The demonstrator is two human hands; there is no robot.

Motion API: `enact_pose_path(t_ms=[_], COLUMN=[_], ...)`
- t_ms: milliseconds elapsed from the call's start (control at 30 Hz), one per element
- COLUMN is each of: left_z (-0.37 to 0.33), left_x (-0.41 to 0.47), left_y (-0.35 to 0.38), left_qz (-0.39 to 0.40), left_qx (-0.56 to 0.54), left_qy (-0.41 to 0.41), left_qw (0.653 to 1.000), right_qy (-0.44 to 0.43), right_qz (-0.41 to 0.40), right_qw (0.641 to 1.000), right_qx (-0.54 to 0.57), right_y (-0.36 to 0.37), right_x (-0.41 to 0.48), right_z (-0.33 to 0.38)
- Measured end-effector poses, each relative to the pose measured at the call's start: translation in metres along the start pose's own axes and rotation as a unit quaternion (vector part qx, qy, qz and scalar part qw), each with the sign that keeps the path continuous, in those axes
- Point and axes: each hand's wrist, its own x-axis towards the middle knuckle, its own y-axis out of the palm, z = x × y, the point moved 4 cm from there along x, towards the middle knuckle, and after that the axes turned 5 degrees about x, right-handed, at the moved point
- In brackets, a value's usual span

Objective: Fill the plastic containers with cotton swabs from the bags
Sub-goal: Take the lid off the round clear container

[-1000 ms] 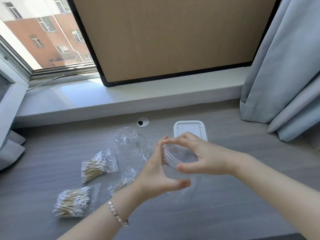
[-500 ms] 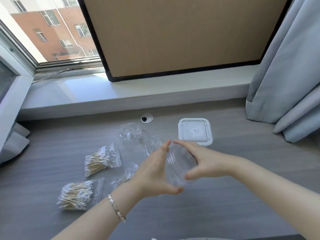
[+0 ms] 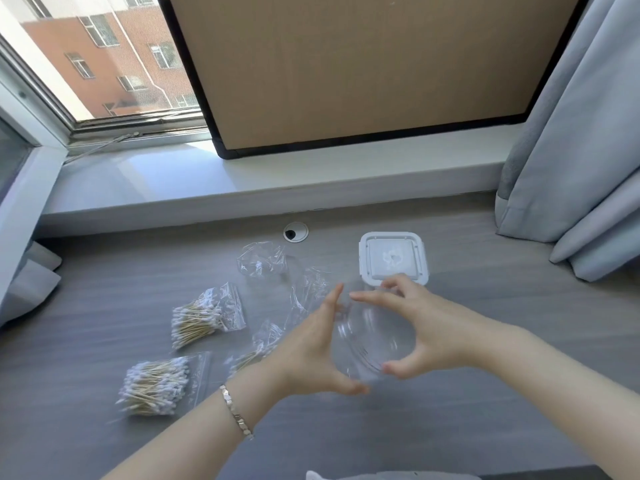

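Note:
A clear round plastic container (image 3: 372,336) is held tilted above the grey table, between both hands. My right hand (image 3: 426,327) grips its right rim with thumb and fingers curled round it. My left hand (image 3: 311,351) touches its left side with fingers nearly straight and thumb under the rim. Two clear bags of cotton swabs (image 3: 204,317) (image 3: 159,382) lie at the left. A third bag with few swabs (image 3: 259,348) lies partly behind my left hand.
A square white lidded container (image 3: 393,258) stands behind the hands. Empty crumpled bags (image 3: 263,261) lie near a cable grommet (image 3: 295,232). A white window sill (image 3: 242,181) runs along the back, and grey curtains (image 3: 581,133) hang at the right.
The round container has tilted and dropped slightly between the hands. The view has shifted, so everything sits a little further right and lower.

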Motion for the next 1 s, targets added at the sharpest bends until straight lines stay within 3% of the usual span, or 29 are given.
enact_pose_path(t_ms=[67, 133, 300, 367, 467, 533, 633, 800, 867, 933, 1000], left_z=[0.013, 0.021, 0.024, 0.024, 0.027, 0.03, 0.033, 0.032, 0.03, 0.035, 0.053], left_x=[0.0, 0.0, 0.007, 0.01, 0.014, 0.016, 0.017, 0.006, -0.004, -0.015, -0.025], left_y=[0.003, 0.006, 0.015, 0.019, 0.027, 0.032, 0.04, 0.049, 0.04, 0.02, -0.001], left_qz=[0.003, -0.009, -0.074, -0.093, -0.088, -0.09, -0.086, -0.077, -0.1, -0.181, -0.25], left_qx=[-0.068, -0.097, -0.116, -0.11, -0.095, -0.11, -0.153, -0.155, -0.1, 0.006, 0.072], left_qy=[-0.042, -0.058, -0.057, -0.053, -0.057, -0.053, -0.051, -0.044, -0.012, 0.03, 0.003], left_qw=[0.997, 0.994, 0.989, 0.988, 0.99, 0.988, 0.983, 0.984, 0.99, 0.983, 0.966], right_qy=[0.013, 0.081, 0.193, 0.191, 0.198, 0.175, 0.054, -0.07, -0.085, -0.083, -0.085], right_qz=[-0.04, -0.075, -0.227, -0.239, -0.21, -0.237, -0.315, -0.264, -0.255, -0.252, -0.246], right_qw=[0.999, 0.992, 0.94, 0.931, 0.946, 0.945, 0.929, 0.951, 0.952, 0.95, 0.948], right_qx=[0.018, 0.069, 0.168, 0.2, 0.146, 0.138, 0.188, 0.147, 0.148, 0.164, 0.184], right_y=[-0.004, 0.004, 0.044, 0.054, 0.058, 0.054, 0.037, 0.031, 0.031, 0.032, 0.034], right_x=[-0.01, -0.016, -0.018, -0.016, -0.013, -0.011, -0.012, 0.0, 0.006, 0.013, 0.017], right_z=[-0.015, -0.045, -0.126, -0.143, -0.15, -0.142, -0.106, -0.049, -0.036, -0.028, -0.022])
